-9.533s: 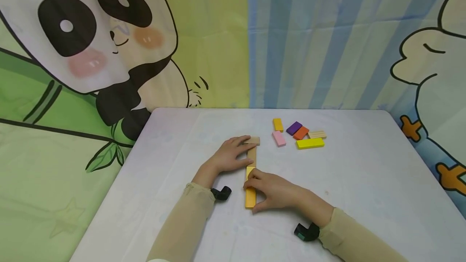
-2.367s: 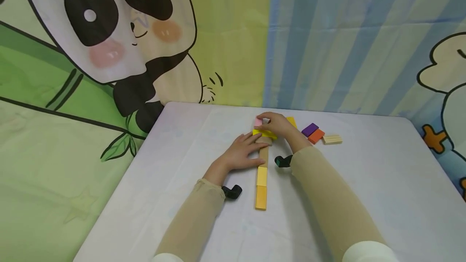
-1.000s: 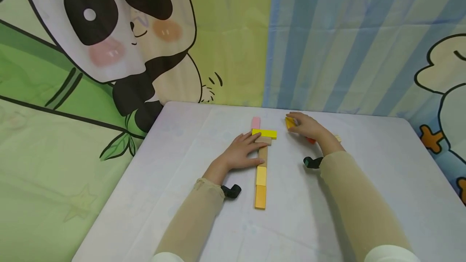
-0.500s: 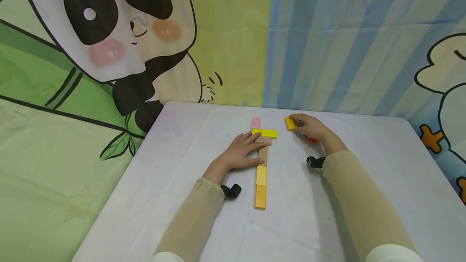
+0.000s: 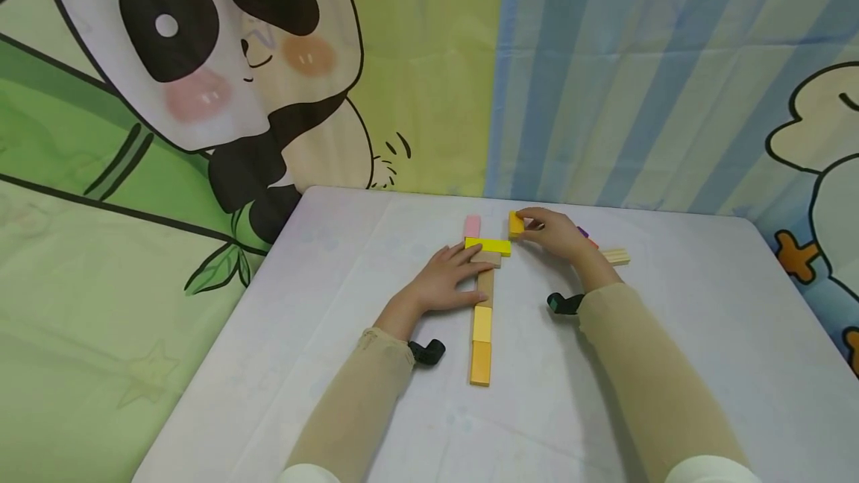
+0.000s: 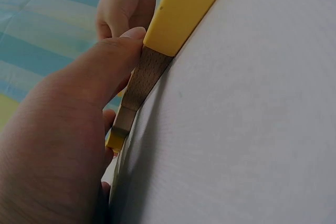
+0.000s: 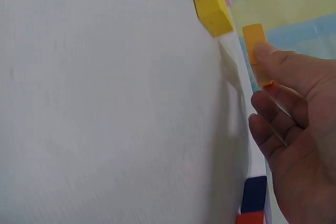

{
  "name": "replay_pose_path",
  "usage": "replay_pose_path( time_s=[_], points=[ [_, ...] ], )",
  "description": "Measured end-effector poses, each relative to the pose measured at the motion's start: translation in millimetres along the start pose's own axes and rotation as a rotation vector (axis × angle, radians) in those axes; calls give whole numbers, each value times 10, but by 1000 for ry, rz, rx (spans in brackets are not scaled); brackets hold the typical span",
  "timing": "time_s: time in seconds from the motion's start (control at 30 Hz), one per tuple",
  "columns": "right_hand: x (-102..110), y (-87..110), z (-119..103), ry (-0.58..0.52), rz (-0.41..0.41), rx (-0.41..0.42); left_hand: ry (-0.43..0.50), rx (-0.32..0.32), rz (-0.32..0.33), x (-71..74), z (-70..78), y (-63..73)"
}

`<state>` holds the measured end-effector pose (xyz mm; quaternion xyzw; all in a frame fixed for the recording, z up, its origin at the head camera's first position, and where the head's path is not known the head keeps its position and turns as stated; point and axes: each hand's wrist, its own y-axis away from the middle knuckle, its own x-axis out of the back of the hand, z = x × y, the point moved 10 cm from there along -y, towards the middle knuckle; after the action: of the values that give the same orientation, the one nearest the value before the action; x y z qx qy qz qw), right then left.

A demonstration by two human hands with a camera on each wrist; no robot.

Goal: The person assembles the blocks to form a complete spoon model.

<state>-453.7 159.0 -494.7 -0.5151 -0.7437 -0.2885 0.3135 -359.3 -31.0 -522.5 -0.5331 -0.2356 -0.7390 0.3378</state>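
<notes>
In the head view my left hand (image 5: pixel 439 280) rests with spread fingers along a column of blocks. Its fingertips touch the bright yellow block (image 5: pixel 495 248) and the plain wooden blocks (image 5: pixel 485 289); its thumb (image 6: pixel 113 59) lies against the column's side. Below come a light yellow block (image 5: pixel 482 324) and a golden one (image 5: pixel 479 364). A pink block (image 5: pixel 472 226) stands past the yellow crosspiece, at its left end. My right hand (image 5: pixel 553 233) pinches an orange-yellow block (image 7: pixel 255 43) between thumb and finger, right of the pink block and apart from it.
A purple block (image 7: pixel 254 194) and an orange-red block (image 7: pixel 250 218) lie behind my right hand, partly hidden. Beside them is a ridged wooden block (image 5: pixel 616 256). The white table (image 5: pixel 322 244) ends at a printed curtain (image 5: pixel 429 95) behind.
Earlier, the yellow and pink blocks joined the column's far end. Within the last second, my right hand has brought the orange-yellow block left, toward the pink one. My left hand stays put.
</notes>
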Motion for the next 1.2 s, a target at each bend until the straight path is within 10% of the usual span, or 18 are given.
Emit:
replay_pose_path(
  time_s=[0.77,1.2],
  points=[
    [-140,50,-85,114,10,89,-23,-6,0,-20,24,-44],
    [544,668,185,196,168,33,-21,-1,9,-27,-26,-14]
  ],
)
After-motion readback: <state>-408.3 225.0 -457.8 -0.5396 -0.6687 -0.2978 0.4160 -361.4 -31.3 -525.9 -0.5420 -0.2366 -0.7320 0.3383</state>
